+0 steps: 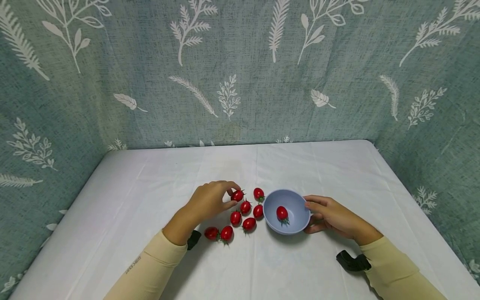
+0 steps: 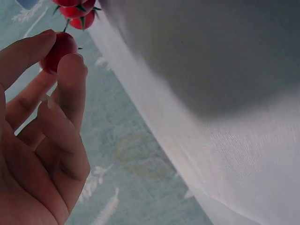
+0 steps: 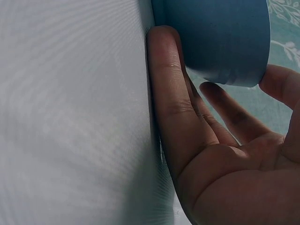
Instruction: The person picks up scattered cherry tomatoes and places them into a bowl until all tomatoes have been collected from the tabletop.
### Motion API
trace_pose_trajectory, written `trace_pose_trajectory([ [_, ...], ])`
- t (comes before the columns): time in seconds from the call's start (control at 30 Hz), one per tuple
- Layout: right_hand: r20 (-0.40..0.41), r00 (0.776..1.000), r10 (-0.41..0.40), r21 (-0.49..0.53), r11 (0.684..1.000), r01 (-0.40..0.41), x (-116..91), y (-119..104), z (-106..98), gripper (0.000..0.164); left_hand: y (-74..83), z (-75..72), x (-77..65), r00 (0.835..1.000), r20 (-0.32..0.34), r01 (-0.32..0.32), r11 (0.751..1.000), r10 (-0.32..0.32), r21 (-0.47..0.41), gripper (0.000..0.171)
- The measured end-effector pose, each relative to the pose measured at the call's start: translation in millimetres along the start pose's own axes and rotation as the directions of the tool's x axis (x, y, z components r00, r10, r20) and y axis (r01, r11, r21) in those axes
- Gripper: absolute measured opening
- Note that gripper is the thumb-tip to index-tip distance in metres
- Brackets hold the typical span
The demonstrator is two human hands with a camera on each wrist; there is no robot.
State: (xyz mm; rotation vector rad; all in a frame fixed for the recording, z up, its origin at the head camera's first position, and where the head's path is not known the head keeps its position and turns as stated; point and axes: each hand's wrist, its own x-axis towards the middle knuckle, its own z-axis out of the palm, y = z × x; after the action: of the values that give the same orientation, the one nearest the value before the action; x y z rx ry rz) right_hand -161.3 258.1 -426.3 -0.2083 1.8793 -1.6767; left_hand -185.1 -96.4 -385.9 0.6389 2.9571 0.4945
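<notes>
My left hand (image 1: 211, 201) pinches a red cherry tomato (image 1: 237, 195) between thumb and fingertips. The left wrist view shows that tomato (image 2: 60, 50) at the fingertips, with more tomatoes just beyond it. To the right stands a light blue bowl (image 1: 269, 221), upright on the table, with one cherry tomato (image 1: 282, 213) with a green stem inside. My right hand (image 1: 330, 214) holds the bowl by its right side, the thumb at the rim. In the right wrist view the lowest finger (image 3: 169, 89) lies along the tabletop against the bowl's wall (image 3: 220, 42).
Several loose cherry tomatoes (image 1: 249, 224) lie between my left hand and the bowl, some close to the bowl's left side. A white cloth (image 1: 150, 187) covers the table. Behind its far edge hangs a green leaf-patterned curtain (image 1: 247, 75), which also runs along both sides.
</notes>
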Motion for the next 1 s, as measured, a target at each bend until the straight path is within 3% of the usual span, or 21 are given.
trace_pose_trajectory([
  [0.63, 0.011, 1.0, -0.012, 0.005, 1.0, 0.012, 0, 1, -1, 0.063, 21.3, -2.9, -1.4, 1.0, 0.005, -0.011, 0.997, 0.011, -0.07, 0.042],
  [1.0, 0.009, 1.0, -0.009, 0.005, 1.0, 0.009, 0, 0, 0, 0.063, 36.0, -5.5, 0.0, 0.997, -0.018, -0.076, 0.995, 0.074, -0.067, 0.04],
])
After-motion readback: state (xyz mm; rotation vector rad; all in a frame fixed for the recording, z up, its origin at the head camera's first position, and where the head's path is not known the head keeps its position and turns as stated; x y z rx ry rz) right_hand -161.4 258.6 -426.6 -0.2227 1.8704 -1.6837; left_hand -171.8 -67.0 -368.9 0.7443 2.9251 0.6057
